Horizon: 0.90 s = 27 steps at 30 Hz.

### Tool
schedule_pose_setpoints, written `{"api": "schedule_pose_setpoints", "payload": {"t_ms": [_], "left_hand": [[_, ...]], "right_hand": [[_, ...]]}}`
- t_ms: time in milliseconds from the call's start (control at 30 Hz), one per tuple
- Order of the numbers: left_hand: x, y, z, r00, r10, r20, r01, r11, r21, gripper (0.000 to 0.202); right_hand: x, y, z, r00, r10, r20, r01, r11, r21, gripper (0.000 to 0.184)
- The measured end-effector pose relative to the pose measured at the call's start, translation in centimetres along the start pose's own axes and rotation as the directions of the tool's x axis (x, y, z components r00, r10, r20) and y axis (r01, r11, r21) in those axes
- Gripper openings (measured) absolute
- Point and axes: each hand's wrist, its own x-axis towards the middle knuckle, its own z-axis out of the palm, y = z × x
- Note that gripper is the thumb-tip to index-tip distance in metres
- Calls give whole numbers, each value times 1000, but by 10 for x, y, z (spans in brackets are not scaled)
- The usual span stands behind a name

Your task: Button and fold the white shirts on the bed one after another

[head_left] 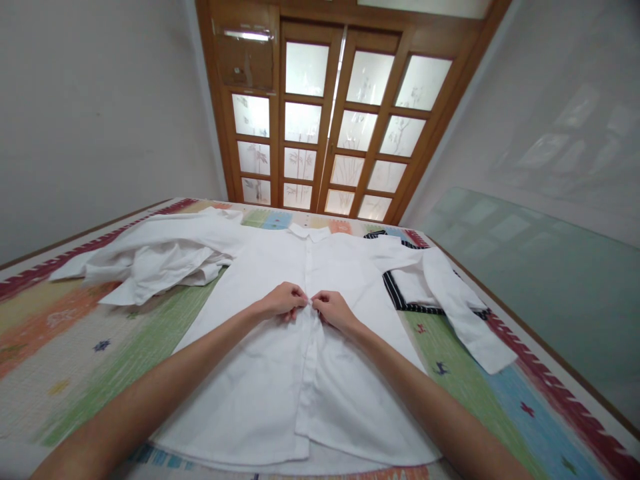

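A white button-up shirt (240,393) lies spread face up, its collar at the far end and its hem near me. Both my hands meet at the front placket, around mid-length. With its fingers pinched, my left hand (286,301) grips the left side of the placket. My right hand (334,309) pinches the opposite edge, fingertips almost touching those of the left. Whatever button lies between the fingertips is too small to make out. Below the hands the two front panels overlap loosely, and the lower placket hangs slightly apart at the hem.
A crumpled white garment (160,263) lies on the left by the shirt's sleeve. Under the right sleeve sits a folded white cloth with black striped edging (395,291). A colourful patterned cover (165,340) spreads beneath everything. Wooden glazed doors (320,120) stand beyond, with walls either side.
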Motion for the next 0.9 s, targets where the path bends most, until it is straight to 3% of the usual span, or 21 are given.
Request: {"api": "schedule_pose_setpoints", "payload": {"t_ms": [233, 467, 667, 900], "left_hand": [[-2, -2, 7, 990, 66, -121, -74, 995, -70, 3], [-2, -2, 6, 989, -33, -147, -4, 971, -239, 15], [-2, -2, 5, 981, -80, -178, 32, 965, -260, 20], [-3, 0, 8, 973, -118, -197, 51, 948, -315, 10]], "right_hand": [[0, 1, 1, 999, 18, 39, -23, 991, 129, 20], [-2, -8, -2, 995, 56, 88, -78, 957, 280, 21], [-7, -19, -6, 985, 123, 122, -159, 923, 350, 10], [-8, -15, -1, 993, 83, 85, -106, 937, 334, 11]]}}
